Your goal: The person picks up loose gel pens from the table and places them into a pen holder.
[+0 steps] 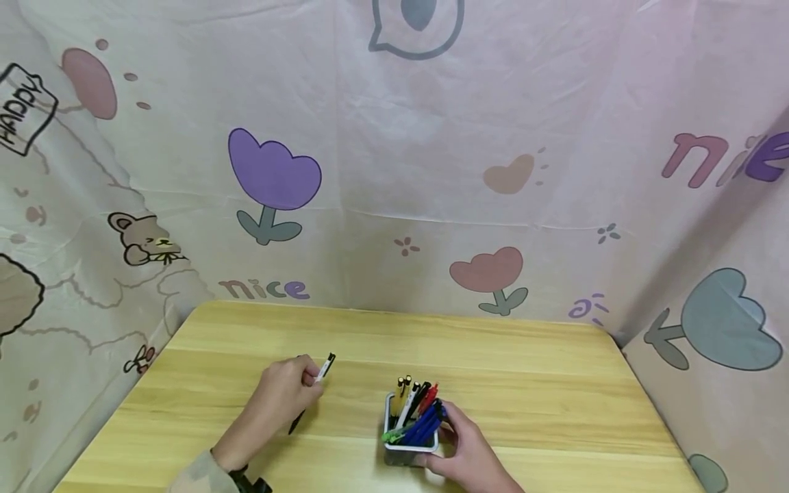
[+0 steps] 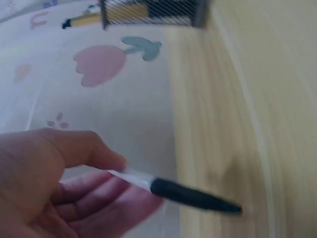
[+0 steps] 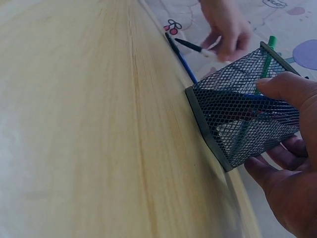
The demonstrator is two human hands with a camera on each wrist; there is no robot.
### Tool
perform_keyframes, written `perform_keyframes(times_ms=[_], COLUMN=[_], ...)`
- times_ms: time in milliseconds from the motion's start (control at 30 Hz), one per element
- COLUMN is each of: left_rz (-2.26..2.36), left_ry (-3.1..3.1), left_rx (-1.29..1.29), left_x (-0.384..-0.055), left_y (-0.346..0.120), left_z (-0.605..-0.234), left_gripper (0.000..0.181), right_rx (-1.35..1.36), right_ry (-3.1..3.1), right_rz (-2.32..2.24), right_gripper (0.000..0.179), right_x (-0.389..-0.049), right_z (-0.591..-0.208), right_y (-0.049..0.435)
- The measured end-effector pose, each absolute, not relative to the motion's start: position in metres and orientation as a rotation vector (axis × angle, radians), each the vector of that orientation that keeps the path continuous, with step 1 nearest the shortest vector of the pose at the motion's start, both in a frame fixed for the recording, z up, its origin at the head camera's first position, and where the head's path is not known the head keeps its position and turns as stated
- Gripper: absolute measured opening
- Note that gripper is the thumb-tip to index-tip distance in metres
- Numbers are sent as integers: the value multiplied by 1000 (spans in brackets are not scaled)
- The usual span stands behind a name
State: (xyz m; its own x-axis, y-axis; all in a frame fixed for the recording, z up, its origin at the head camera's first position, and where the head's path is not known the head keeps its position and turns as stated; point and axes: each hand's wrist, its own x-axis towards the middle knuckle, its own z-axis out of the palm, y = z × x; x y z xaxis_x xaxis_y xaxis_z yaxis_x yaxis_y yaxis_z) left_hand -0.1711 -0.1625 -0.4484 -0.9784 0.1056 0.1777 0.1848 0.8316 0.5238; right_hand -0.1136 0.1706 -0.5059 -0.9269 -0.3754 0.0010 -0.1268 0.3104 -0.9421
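A white pen (image 1: 324, 368) with a black grip and tip is pinched between the thumb and fingers of my left hand (image 1: 285, 390). Its black tip (image 2: 195, 196) points away from the fingers in the left wrist view. My right hand (image 1: 470, 448) holds a dark mesh pen holder (image 3: 242, 119) by its side, thumb and fingers on either side of a corner. Blue pens (image 1: 427, 426), a green pen (image 1: 394, 435), a red pen (image 1: 430, 396), and several yellow, white and black ones stand in the holder.
A blue pen (image 3: 182, 59) with a dark end lies on the wooden table (image 1: 530, 383) near my left hand in the right wrist view. Printed cloth (image 1: 394, 137) hangs behind the table and along both sides.
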Motion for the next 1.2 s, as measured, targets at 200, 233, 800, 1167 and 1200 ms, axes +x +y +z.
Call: perform_keyframes(times_ms=[200,233,800,1167,1200], left_rz=[-1116,-1151,-1690,-1805,-1810], left_ry=[-2747,-2723,-2278,-2221,-2225], left_rx=[-287,-304,-559,-721,-732], left_x=[-166,-165,-141,-142,-142], left_y=[-142,-139,-97,-84,-84], left_z=[-432,-430,-399,-417,-420], left_gripper=[9,10,15,14,14], right_rx=[-421,-419,-448,-439,-440], right_ry=[2339,2342,2339,2347,2349], right_rz=[-1674,-1671,-1668,-1677,-1676], right_gripper=[77,77,74,75,75], right_x=[-114,-114,-114,-114,-114], right_z=[-504,-504,-508,-505,-505], right_y=[173,173,172,169,169])
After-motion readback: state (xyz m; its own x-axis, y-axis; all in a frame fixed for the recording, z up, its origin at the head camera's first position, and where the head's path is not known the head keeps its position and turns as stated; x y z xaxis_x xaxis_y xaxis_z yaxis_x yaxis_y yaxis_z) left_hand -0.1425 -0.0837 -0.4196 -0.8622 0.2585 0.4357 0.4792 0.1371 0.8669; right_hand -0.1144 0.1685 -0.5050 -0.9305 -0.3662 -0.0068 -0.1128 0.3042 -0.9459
